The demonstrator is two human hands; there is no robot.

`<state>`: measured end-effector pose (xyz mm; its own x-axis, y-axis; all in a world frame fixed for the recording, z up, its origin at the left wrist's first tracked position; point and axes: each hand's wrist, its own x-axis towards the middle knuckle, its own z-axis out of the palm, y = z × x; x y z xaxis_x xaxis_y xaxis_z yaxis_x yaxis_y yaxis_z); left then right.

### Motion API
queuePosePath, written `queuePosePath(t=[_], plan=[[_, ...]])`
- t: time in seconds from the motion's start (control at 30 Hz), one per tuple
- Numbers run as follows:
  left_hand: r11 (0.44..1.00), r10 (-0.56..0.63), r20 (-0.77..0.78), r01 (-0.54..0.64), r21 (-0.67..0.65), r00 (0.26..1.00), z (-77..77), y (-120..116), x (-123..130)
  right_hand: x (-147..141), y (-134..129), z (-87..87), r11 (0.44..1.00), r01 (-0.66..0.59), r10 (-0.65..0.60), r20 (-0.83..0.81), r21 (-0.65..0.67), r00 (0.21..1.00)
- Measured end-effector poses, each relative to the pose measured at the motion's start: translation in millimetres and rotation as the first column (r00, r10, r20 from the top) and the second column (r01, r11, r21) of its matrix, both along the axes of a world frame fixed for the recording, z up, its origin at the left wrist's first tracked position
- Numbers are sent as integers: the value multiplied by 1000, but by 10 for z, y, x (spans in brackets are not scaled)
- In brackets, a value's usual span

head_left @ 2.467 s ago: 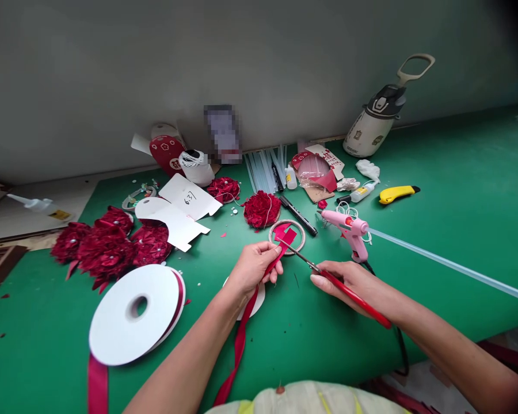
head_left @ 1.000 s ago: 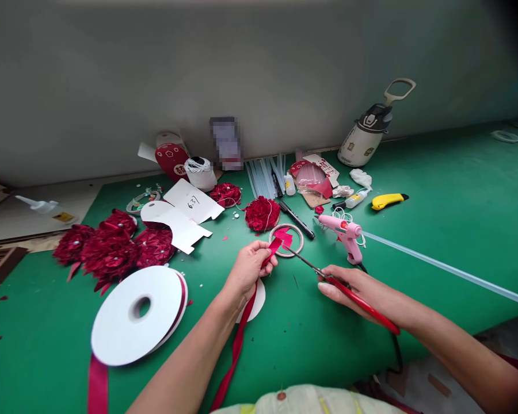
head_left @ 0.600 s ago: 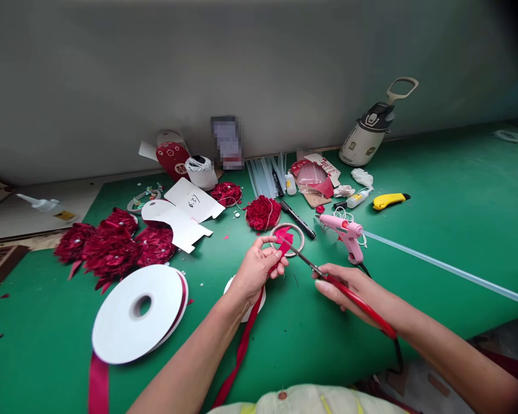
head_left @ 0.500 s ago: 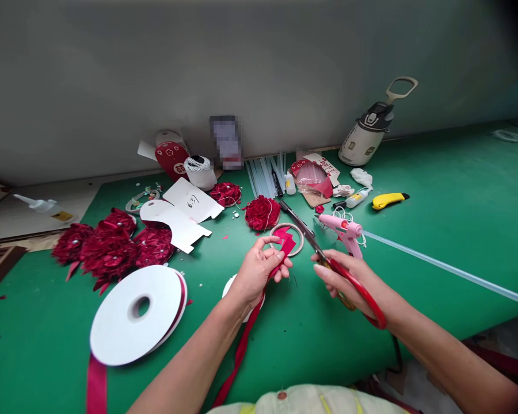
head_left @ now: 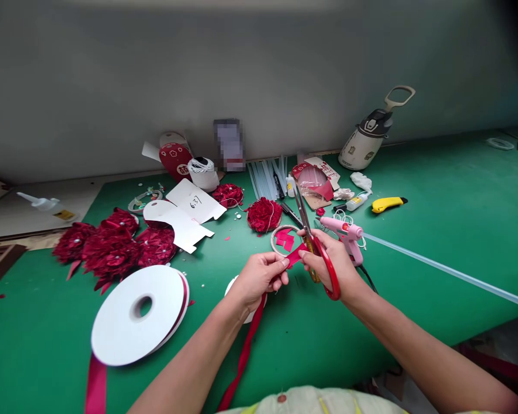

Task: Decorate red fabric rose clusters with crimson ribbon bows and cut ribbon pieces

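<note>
My left hand pinches a red ribbon, which trails down toward my lap. The ribbon's short free end stretches across to my right hand, whose fingertips touch it. Red-handled scissors are held in that same hand, blades pointing up and away. Just behind the hands, several cut red ribbon pieces lie inside a roll of tape. Under my left wrist a white round object is partly hidden. A large white ribbon spool rests to the left.
Dark red fabric flowers cluster at left beside white card pieces. A pink glue gun with a long glue stick lies at right, near a yellow utility knife. A bottle stands at the back.
The cut pieces have gone from my left hand into the tape roll. My right hand has moved left with the scissors, now tilted more upright, and meets the ribbon's end.
</note>
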<state>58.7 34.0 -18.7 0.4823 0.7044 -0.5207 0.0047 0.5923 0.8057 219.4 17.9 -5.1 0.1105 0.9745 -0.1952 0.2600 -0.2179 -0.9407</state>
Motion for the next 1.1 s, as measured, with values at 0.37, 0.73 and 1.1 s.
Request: queuePosePath(t=[0.37, 0.73, 1.1], plan=[[982, 172, -55, -166, 91, 984, -88, 54, 11, 403, -530, 81, 953, -198, 257, 264, -231, 930], [956, 289, -102, -281, 81, 952, -159, 99, 64, 398, -511, 55, 896, -351, 427, 312, -270, 849], [946, 282, -175, -242, 215, 943, -245, 86, 113, 384, -436, -15, 862, -413, 496, 324, -295, 805]])
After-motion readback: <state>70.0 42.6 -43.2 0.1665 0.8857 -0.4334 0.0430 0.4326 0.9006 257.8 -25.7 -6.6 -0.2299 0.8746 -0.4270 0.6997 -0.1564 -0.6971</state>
